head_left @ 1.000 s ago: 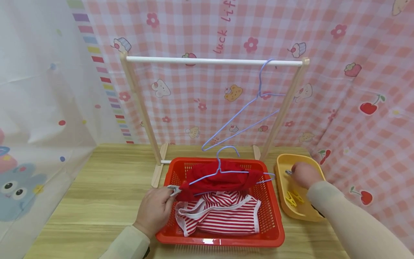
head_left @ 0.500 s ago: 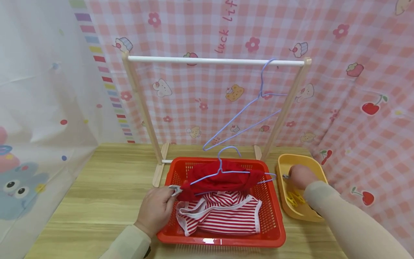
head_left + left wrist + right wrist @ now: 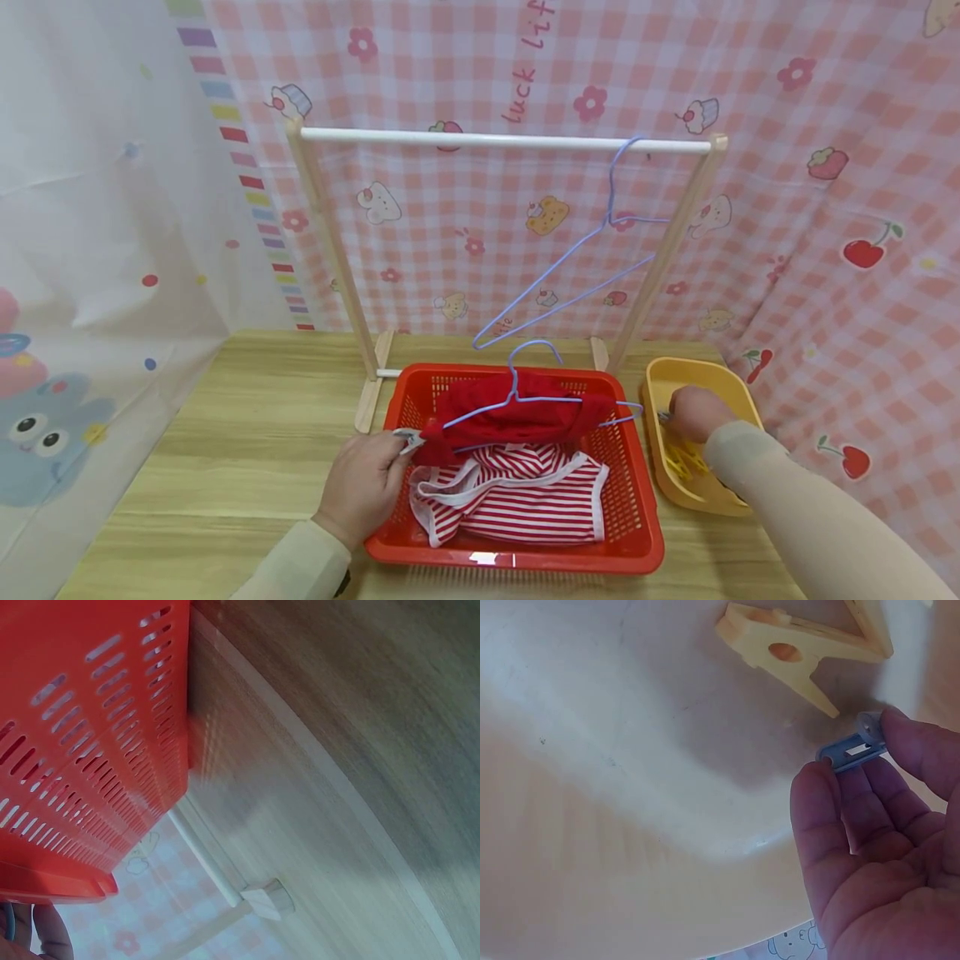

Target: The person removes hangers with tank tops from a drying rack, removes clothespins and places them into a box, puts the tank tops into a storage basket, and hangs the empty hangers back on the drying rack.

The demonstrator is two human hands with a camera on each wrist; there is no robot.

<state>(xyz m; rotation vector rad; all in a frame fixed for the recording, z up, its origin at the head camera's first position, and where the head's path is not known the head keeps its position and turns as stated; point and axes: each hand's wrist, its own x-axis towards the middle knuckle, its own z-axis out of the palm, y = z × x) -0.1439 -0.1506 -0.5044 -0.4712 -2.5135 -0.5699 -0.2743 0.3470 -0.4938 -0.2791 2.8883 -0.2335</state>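
At the left side of the red basket (image 3: 510, 560), my left hand (image 3: 362, 483) grips a grey clothespin (image 3: 409, 439). That pin sits at the left end of a red garment (image 3: 517, 417), which is draped over a blue hanger (image 3: 512, 400). In the left wrist view only a few fingertips (image 3: 52, 934) show under the basket rim. Inside the yellow tray (image 3: 678, 367), my right hand (image 3: 701, 412) pinches a grey-blue clothespin (image 3: 847, 752) between thumb and fingers. Yellow clothespins (image 3: 791, 649) lie beside that hand.
A red-striped white garment (image 3: 525, 508) lies at the front of the basket. Behind stands a wooden rack with a white rail (image 3: 465, 138), from which a second blue hanger (image 3: 543, 275) hangs near the right post (image 3: 663, 258). Patterned cloths (image 3: 450, 250) enclose the table.
My right hand has moved slightly left within the tray, keeping the clothespin in its fingers. My left hand stays in place on its clothespin. The head view has shifted slightly.
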